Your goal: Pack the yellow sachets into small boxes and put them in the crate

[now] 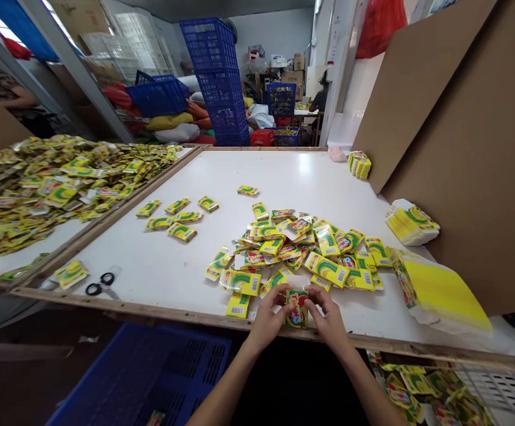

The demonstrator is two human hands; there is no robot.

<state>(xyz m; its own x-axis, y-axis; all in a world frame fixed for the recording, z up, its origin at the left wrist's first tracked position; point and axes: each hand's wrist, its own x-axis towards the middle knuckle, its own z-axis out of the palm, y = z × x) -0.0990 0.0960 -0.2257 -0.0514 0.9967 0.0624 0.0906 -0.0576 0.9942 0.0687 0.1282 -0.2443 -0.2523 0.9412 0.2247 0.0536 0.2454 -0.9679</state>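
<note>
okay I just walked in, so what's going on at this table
A person's left hand and right hand hold a small printed box between them at the white table's near edge. A pile of similar boxes lies just beyond, with loose boxes farther left. Scissors rest near the left corner.

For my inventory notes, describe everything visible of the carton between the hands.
The carton looks like thin printed cardboard, its camera-facing side green and red with large lettering. The left hand and right hand hold its opposite sides at the near edge of the white table, before piled cartons. Whether it's open is unclear.
</note>
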